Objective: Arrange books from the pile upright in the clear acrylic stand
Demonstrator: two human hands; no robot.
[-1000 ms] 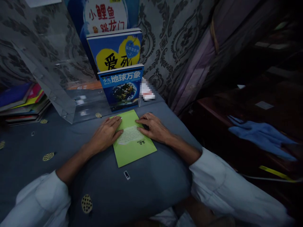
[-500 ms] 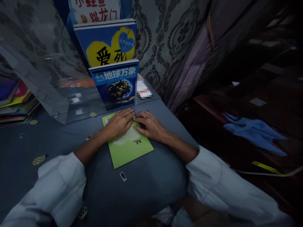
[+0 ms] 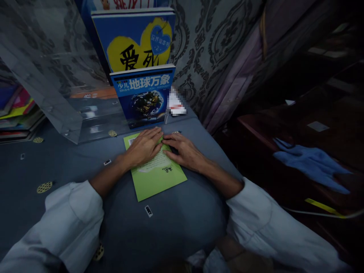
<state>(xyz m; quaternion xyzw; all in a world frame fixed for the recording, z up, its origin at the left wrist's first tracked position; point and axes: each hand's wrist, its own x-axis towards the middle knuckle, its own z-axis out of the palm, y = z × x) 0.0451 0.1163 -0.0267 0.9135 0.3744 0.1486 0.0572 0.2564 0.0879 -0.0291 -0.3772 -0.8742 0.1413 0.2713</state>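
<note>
A thin green book (image 3: pixel 159 184) lies on the grey-blue tablecloth, with a barcode at its far left corner and printed text partly hidden under my hands. My left hand (image 3: pixel 145 147) rests flat across its upper part, fingers stretched out. From the right, my right hand (image 3: pixel 182 149) touches the book's far right side, fingers extended and slightly bent, thumb apart. The fingertips of both hands nearly meet. Just beyond them, a blue book with a globe on its cover (image 3: pixel 148 100) stands upright.
A clear acrylic rack (image 3: pixel 74 125) holds upright books, among them one with a yellow heart (image 3: pixel 125 49). Stacked books or folders (image 3: pixel 19 117) lie at the far left. Right of the table edge, a blue cloth (image 3: pixel 311 161) lies on a dark surface. A curtain (image 3: pixel 227 91) hangs behind.
The view has shifted slightly, so the standing books appear higher and further right. Both hands stay on the green book in nearly the same pose.
</note>
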